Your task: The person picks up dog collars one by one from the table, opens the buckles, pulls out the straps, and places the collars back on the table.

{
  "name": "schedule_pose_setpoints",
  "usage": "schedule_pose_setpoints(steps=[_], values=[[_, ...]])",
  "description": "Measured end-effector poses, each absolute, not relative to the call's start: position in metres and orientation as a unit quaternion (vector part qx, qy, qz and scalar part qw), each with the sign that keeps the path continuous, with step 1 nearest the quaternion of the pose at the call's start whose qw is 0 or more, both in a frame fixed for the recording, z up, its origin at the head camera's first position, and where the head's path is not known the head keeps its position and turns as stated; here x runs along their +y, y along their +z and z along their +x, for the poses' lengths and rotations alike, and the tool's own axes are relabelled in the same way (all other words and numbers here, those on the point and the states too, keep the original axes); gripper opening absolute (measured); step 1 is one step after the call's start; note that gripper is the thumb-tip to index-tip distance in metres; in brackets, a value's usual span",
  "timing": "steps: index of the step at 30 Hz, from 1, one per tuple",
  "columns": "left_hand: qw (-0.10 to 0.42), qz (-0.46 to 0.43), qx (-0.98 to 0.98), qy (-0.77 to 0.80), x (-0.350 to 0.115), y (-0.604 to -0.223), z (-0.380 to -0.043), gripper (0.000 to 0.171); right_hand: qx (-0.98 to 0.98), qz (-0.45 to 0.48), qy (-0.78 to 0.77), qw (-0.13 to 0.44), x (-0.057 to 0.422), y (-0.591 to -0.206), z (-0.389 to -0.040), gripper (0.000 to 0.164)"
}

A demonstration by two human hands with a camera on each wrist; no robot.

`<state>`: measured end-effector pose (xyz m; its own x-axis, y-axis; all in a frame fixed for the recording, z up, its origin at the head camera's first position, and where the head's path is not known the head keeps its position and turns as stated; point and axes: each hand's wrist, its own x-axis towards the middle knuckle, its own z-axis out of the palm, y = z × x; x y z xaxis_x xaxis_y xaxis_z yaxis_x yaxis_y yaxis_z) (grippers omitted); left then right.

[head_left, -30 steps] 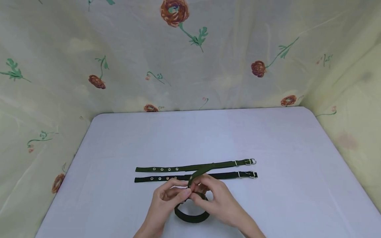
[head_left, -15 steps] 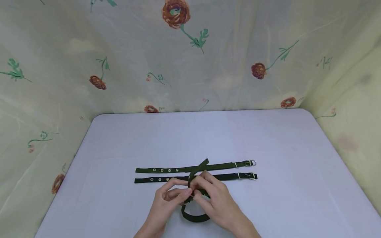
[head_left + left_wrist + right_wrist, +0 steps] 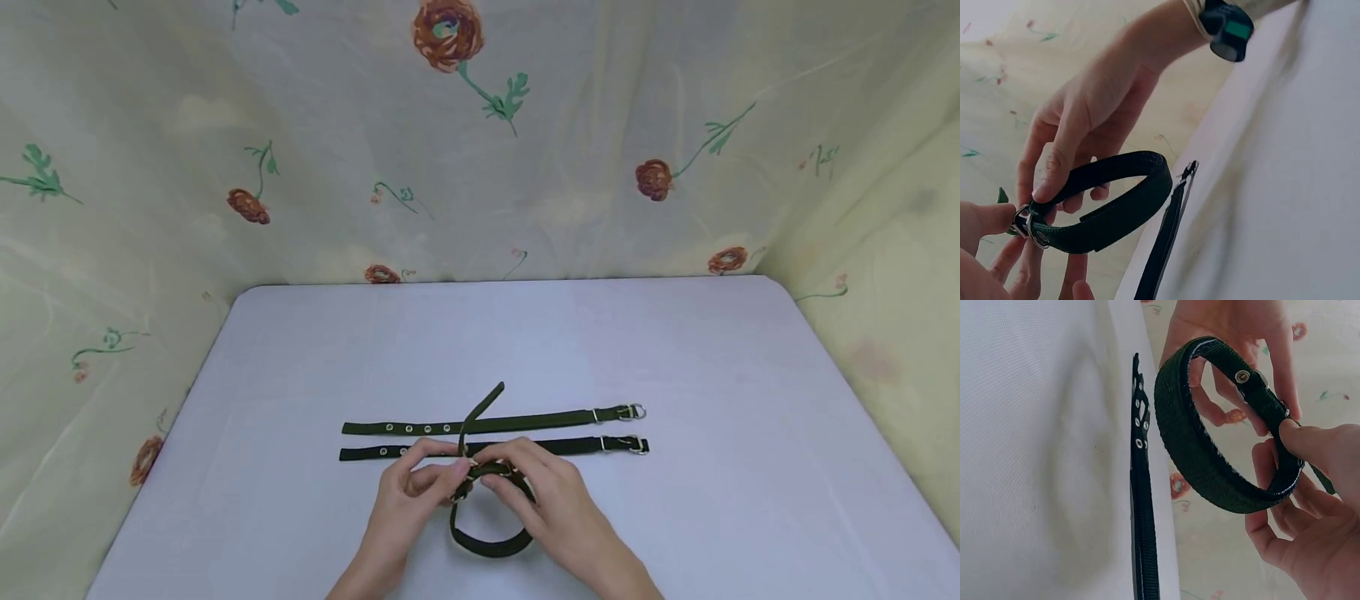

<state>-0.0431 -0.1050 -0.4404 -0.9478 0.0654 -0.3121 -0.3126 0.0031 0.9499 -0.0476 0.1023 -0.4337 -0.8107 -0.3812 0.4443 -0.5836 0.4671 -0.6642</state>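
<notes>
A dark green pet collar [image 3: 491, 550], bent into a buckled-looking loop, is held between both hands above the near part of the table. My left hand [image 3: 405, 510] pinches it near the metal buckle and ring [image 3: 1022, 226]. On the other side, my right hand [image 3: 553, 510] pinches the band between thumb and fingers. The strap's free tip [image 3: 483, 404] sticks up beyond the fingers. In the right wrist view an eyelet [image 3: 1242, 376] shows on the band. Fingers partly cover the buckle, so how the strap passes through it is hard to tell.
Behind the hands, two more collars lie flat and side by side on the white table [image 3: 300, 350]: a green collar [image 3: 540, 422] and a black collar [image 3: 570, 446]. Both have buckles at the right end. Flower-patterned cloth [image 3: 525, 192] hangs around the table.
The collar's free tip has swung left and now points up more steeply. My right fingers have shifted along the band, leaving more of the buckle area visible. The flat collars have not moved.
</notes>
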Motion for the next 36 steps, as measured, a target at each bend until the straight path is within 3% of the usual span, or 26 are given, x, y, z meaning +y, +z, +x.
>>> schedule_pose_setpoints(steps=[8, 16, 24, 31, 36], values=[[0.07, -0.013, 0.822, 0.565, -0.103, -0.441, -0.036, 0.024, -0.85, 0.249, 0.448, 0.123, 0.109, -0.433, -0.049, 0.027], [0.08, 0.008, 0.835, 0.544, -0.106, -0.443, -0.028, 0.026, -0.845, 0.175, 0.496, 0.098, 0.116, -0.432, -0.052, 0.022], [0.085, 0.005, 0.834, 0.544, -0.101, -0.446, -0.029, 0.017, -0.796, 0.128, 0.591, 0.016, 0.119, -0.429, -0.054, 0.018], [0.061, -0.009, 0.817, 0.574, -0.096, -0.443, -0.03, 0.02, -0.774, 0.089, 0.622, -0.075, 0.117, -0.422, -0.054, 0.022], [0.047, -0.011, 0.822, 0.567, -0.097, -0.441, -0.029, 0.019, -0.774, 0.062, 0.622, -0.101, 0.115, -0.421, -0.054, 0.026]])
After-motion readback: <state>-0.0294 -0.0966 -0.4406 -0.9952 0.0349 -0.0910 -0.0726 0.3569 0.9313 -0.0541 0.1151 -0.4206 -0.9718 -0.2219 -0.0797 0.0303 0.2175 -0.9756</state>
